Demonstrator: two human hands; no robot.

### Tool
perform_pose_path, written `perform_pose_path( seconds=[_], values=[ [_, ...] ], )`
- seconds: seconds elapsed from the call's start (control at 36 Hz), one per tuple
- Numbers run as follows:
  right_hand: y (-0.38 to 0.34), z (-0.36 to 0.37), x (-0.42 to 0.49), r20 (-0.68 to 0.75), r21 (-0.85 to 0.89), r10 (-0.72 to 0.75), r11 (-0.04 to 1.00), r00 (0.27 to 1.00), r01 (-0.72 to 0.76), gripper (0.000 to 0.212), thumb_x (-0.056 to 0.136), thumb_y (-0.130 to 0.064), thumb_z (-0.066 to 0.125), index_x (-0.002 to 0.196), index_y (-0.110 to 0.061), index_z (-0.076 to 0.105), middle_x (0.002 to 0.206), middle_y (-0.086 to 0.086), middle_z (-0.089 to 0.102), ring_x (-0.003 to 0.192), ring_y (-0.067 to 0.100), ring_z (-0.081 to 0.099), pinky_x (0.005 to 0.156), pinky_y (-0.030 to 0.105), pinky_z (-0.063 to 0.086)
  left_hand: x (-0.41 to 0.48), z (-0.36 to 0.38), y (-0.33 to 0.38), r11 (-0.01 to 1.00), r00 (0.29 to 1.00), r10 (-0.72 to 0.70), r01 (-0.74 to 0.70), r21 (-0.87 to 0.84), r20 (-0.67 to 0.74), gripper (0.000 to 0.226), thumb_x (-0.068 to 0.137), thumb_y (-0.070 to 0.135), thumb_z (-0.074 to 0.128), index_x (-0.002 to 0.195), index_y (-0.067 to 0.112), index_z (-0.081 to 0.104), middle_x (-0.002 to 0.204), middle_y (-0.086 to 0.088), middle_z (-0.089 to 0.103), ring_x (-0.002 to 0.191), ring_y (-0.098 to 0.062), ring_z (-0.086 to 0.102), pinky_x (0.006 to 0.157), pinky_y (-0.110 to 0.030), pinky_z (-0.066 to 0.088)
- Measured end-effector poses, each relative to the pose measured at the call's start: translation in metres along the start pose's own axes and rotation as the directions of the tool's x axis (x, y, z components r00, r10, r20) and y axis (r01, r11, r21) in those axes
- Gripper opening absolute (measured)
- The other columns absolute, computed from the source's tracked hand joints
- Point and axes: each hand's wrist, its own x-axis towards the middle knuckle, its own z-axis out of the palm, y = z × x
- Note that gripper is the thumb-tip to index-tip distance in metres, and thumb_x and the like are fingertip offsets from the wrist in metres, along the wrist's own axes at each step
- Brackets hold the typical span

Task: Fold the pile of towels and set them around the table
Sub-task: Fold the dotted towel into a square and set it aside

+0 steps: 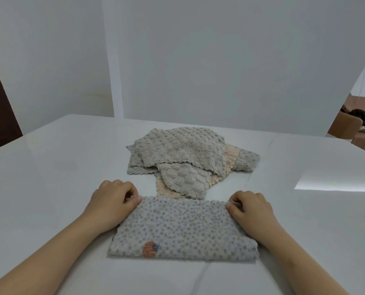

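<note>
1. left hand point(113, 201) was seen at the left end of the near towel, with its fingers curled and the towel's far left corner pinched between thumb and fingertips. its bare forearm was stretched in from the lower left of the view.
2. the grey dotted towel point(183, 231) was laid flat on the white table point(49, 167), close to the person and between the two hands. it was folded into a wide band whose near edge looked thick and rounded. a small orange patch point(150, 249) was shown near its lower left corner.
3. the pile of towels point(188, 154) was found just behind it, toward the middle of the table, loose and unfolded. grey towels were heaped on top, and a beige towel point(166, 189) was seen beneath them, showing at the front and the right. the pile's near tip was just beside the dotted towel's far edge; whether the two touched could not be told.
4. right hand point(251, 209) was set at the towel's far right corner, its fingers curled and the corner pinched against the thumb. its forearm was stretched in from the lower right.
5. white panels point(219, 60) were stood upright behind the table. at the far right, beyond the table and well apart from the towels, a brown cardboard box point(345, 126) was seen, and the dark shape by it could not be made out.
</note>
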Motion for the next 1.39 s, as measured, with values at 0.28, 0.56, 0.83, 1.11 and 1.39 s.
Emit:
perform_pose_path(
  seconds=[0.28,0.56,0.83,1.11,1.39],
  values=[
    [0.01,-0.019,-0.015,0.026,0.479,0.074,0.874,0.997,-0.077,0.008,0.095,-0.024,0.047,0.087,-0.022,0.049,0.065,-0.002,0.052,0.059,0.008,0.045,0.054,0.017,0.035,-0.014,0.001,0.015,0.89,0.999,-0.033,0.02,-0.455,-0.02,0.012,0.09,0.023,0.057,0.084,0.03,0.049,0.068,0.005,0.062,0.058,-0.009,0.054,0.06,-0.02,0.041],
    [0.0,-0.014,-0.022,0.006,0.372,0.082,0.925,0.997,-0.078,0.025,0.098,-0.027,0.036,0.122,-0.025,0.045,0.071,-0.004,0.054,0.072,0.014,0.052,0.075,0.03,0.044,-0.019,0.005,0.022,0.982,0.978,-0.013,0.052,0.183,-0.207,0.012,0.089,0.02,0.049,0.091,0.027,0.059,0.087,0.004,0.048,0.094,-0.023,0.051,0.074,-0.031,0.029],
    [-0.007,-0.019,-0.029,0.16,0.08,-0.038,0.997,0.986,0.025,0.06,0.09,-0.035,0.052,0.14,-0.034,0.019,0.077,-0.014,0.041,0.087,0.015,0.044,0.085,0.031,0.036,-0.033,0.02,0.052,0.922,0.906,0.362,-0.383,0.06,0.221,0.102,0.057,0.084,-0.015,0.14,0.043,0.025,0.151,0.022,0.006,0.139,-0.001,-0.01,0.111,-0.029,-0.005],
    [-0.016,-0.012,-0.047,0.051,-0.112,0.06,0.992,0.997,-0.054,0.08,0.083,-0.068,0.037,0.145,-0.027,0.007,0.126,0.004,0.053,0.117,0.026,0.049,0.094,0.038,0.038,-0.038,0.026,0.055,0.892,0.881,0.275,-0.383,0.24,0.384,0.115,0.037,0.081,-0.034,0.143,0.048,-0.004,0.157,0.014,-0.006,0.144,-0.01,-0.008,0.116,-0.04,-0.006],
    [-0.001,-0.028,-0.045,0.099,0.345,-0.011,0.938,0.995,-0.024,0.052,0.086,-0.017,0.062,0.13,-0.036,0.043,0.099,-0.003,0.055,0.082,0.011,0.054,0.07,0.012,0.037,-0.046,0.026,0.057,0.897,0.891,0.257,-0.364,0.249,0.374,0.105,0.047,0.087,-0.015,0.143,0.047,-0.002,0.157,0.013,-0.006,0.144,-0.011,-0.009,0.116,-0.042,-0.005]
  ],
)
